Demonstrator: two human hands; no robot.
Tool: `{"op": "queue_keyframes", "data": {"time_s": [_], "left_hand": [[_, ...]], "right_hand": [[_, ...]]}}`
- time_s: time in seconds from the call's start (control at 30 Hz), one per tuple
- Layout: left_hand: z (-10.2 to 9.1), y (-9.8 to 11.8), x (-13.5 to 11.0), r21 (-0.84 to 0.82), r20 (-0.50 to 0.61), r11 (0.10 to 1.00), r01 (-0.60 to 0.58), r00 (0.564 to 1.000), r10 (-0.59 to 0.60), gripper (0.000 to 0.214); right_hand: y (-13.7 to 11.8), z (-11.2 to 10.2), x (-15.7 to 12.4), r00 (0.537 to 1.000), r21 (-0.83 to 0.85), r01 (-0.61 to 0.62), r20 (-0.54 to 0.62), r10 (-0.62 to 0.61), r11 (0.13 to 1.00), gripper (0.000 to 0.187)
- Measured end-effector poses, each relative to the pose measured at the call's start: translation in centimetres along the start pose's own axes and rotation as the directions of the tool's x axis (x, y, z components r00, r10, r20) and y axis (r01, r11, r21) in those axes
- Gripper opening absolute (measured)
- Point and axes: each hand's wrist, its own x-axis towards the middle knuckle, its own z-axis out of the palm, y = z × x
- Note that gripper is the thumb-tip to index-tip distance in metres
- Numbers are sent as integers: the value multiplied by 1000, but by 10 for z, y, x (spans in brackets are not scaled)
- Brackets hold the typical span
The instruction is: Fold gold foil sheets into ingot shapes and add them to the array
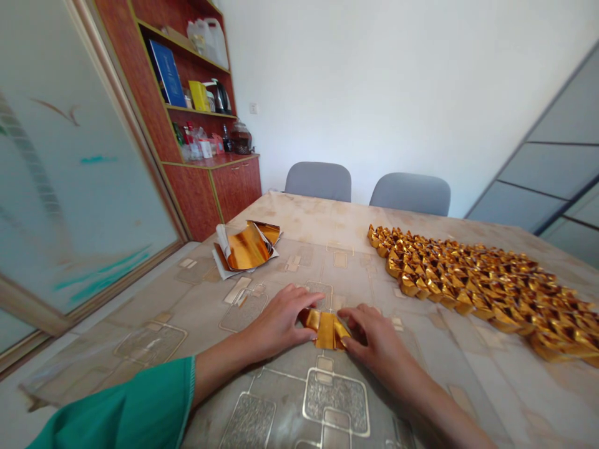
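A small piece of gold foil paper (326, 330), partly folded, lies on the patterned tablecloth between my hands. My left hand (291, 313) grips its left end, with the thumb at the near side and the fingers at the far side. At the other end, my right hand (372, 332) pinches the paper between thumb and fingers. The paper's middle strip shows flat with crease lines, and its ends are partly hidden by my fingers.
Loose gold foil sheets (250, 246) with white backs lie at the left. Rows of folded gold paper pieces (468, 274) cover the table's right side. Two grey chairs (318, 179) stand at the far edge. A red-brown shelf cabinet (210, 187) is beyond the table.
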Motion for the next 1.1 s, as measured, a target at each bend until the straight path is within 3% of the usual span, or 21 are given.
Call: {"op": "queue_keyframes", "data": {"time_s": [0.2, 0.37, 0.53, 0.9, 1.1], "left_hand": [[0, 0, -2, 16, -68, 998, -56, 996, 57, 44], [-1, -2, -5, 10, -82, 999, 45, 996, -44, 19], [-3, -7, -5, -64, -73, 995, 76, 994, -81, 11], [-12, -29, -5, -25, -143, 986, 164, 976, -166, 10], [-10, -26, -5, 40, -169, 986, 164, 973, -156, 14]], "right_hand": [[-5, 0, -1, 999, -14, 41, 13, -41, 999, 31], [-20, -2, -5, 963, -115, 269, 59, -263, 956, 41], [-26, -1, -9, 905, -237, 422, 160, -393, 875, 31], [-18, 1, -8, 891, -211, 452, 154, -428, 867, 26], [-20, 0, -8, 897, -203, 438, 155, -413, 875, 25]]}}
